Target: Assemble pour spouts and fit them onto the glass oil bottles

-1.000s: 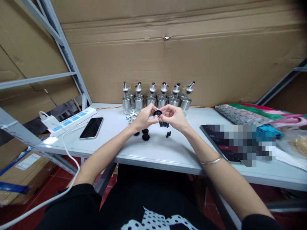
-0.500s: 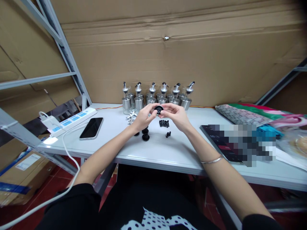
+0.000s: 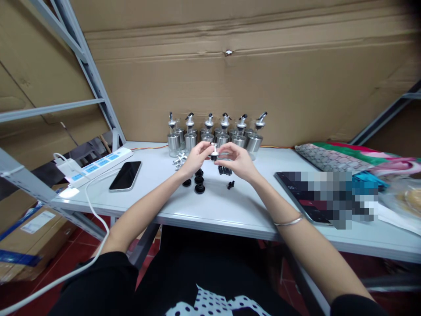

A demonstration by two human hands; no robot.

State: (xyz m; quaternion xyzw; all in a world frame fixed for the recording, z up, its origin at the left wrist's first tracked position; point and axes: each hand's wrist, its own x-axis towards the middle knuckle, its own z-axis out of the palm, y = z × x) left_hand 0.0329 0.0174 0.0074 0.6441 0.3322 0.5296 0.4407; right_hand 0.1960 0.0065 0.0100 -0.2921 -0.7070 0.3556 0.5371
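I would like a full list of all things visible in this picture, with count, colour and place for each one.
Glass and steel dispenser bottles: about twelve, silver, two rows at table back.
Round black plastic stoppers: three, black, below the hands.
Small black tubes: several, black, table centre.
Metal spouts: few, silver, left of hands.
Smartphone: one, black, table left.
Power strip: one, white-blue, far left.
White table: one.
Cardboard wall: brown, behind.
Stopper with spout: one, black-silver, between both hands.
Left hand; right hand: holding it.
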